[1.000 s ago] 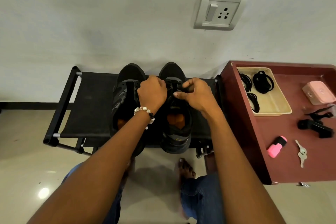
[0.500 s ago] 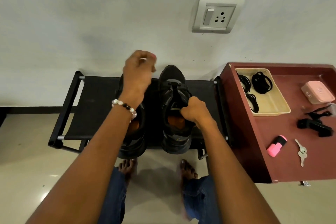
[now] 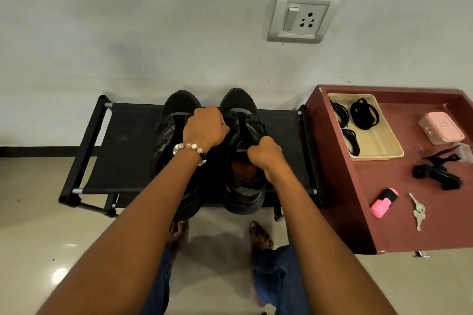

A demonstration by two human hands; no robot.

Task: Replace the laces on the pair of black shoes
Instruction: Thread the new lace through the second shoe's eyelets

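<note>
Tray (image 3: 384,147): shallow, cream-coloured, rectangular; stands at the far left corner of the red-brown table (image 3: 399,225). Contents: 3 coiled bundles of black laces (image 3: 363,113), 2 at the far end, 1 along the left wall nearer the person.

Table, loose items: pink case (image 3: 440,127), black clip-like object (image 3: 437,176), pink highlighter (image 3: 383,202), keys (image 3: 417,210); all lie apart from one another.

Rack (image 3: 122,151): low, black frame with black fabric shelf, against the wall, just left of the table. Holds 2 black shoes side by side, toes to the wall, heels at the near edge.

Left shoe (image 3: 176,107): black upper with grey panels; largely hidden by the forearm.

Right shoe (image 3: 243,110): black, rounded toe, orange insole showing in the opening; a black lace crosses near the toe end of the eyelet rows.

Left hand (image 3: 204,126): beaded bracelet at the wrist; fingers curled under at the upper eyelets of the right shoe; whether they pinch the lace cannot be told.

Right hand (image 3: 263,155): closed in a fist on the tongue area of the right shoe, gripping material there.

Wall: white switch-and-socket plate (image 3: 302,16) above the rack.
</note>
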